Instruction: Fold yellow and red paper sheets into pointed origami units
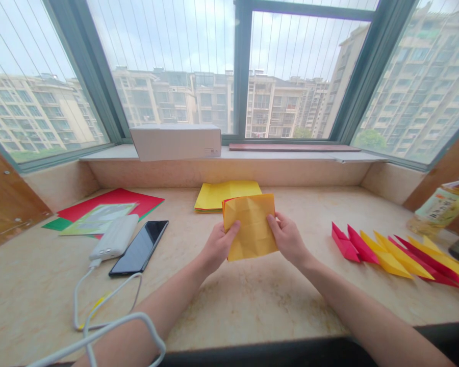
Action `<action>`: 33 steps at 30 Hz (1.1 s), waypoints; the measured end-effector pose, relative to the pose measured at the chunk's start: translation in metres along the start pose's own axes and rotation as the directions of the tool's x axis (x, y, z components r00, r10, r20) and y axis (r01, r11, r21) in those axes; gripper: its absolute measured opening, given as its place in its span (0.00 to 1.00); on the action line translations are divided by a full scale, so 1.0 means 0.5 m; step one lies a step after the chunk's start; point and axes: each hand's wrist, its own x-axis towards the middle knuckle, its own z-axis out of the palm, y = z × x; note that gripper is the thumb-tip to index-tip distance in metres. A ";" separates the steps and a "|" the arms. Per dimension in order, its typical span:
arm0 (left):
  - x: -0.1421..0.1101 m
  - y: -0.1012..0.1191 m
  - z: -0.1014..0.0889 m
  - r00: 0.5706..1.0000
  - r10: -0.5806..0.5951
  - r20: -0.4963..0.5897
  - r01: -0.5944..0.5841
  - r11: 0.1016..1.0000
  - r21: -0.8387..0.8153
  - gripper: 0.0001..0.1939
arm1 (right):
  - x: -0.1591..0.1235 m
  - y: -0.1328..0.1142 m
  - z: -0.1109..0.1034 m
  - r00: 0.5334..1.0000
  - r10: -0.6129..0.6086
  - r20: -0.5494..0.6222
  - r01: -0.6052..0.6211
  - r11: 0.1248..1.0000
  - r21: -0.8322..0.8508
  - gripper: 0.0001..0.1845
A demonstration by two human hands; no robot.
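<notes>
I hold a creased yellow-orange sheet of paper (251, 224) upright above the stone counter (252, 300), with a red edge showing at its upper left corner. My left hand (219, 245) pinches its left edge, thumb on the front. My right hand (288, 238) pinches the right edge the same way. Both hands are closed on the sheet. Behind it lies a flat stack of yellow paper (224, 194).
Folded red and yellow paper shapes (398, 255) lie in a row at the right. A black phone (139, 248), a white power bank (115, 236) with a white cable (99, 326), and red and green sheets (110, 206) sit left. A white box (176, 141) rests on the sill; a bottle (443, 206) stands far right.
</notes>
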 end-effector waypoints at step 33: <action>0.035 0.001 -0.072 0.929 0.214 -0.303 0.015 0.795 0.606 0.23 | 0.008 0.022 -0.008 0.981 -0.142 0.133 0.193 0.798 -0.570 0.16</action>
